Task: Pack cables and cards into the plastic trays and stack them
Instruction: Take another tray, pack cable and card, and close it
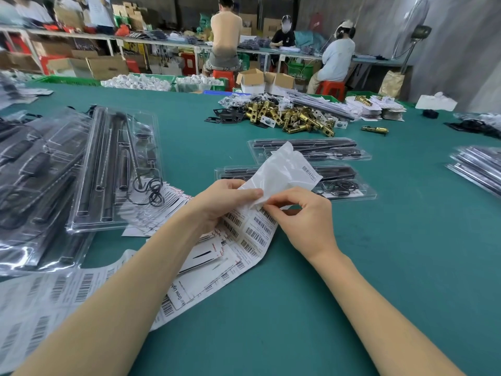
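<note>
From the head view, my left hand (219, 202) and right hand (301, 213) meet at mid-frame over the green table (298, 308). Both pinch the lower edge of a white label sheet (279, 172) that stands up and away from me; one barcode label (309, 173) shows near its upper right corner. My left grip is closed on the sheet's left corner, thumb on top. My right grip is a narrow finger-and-thumb pinch just beside it, I judge to peel or part something at that edge; what exactly, I cannot tell.

Under my hands a strip of barcode labels (252, 234) runs down toward lower left, lying on printed cards (206, 256), kept close so I can reach them without shifting.

Two filled trays (349, 156) lie just behind the sheet at centre right, side by side rather than stacked, with black cable coils inside, probably waiting for a card or label. At left a tall pile of trays (113, 169) leans on more of them, already stacked out of the way.

Brass lock parts (292, 118) are heaped at upper centre, apart from my work.
</note>
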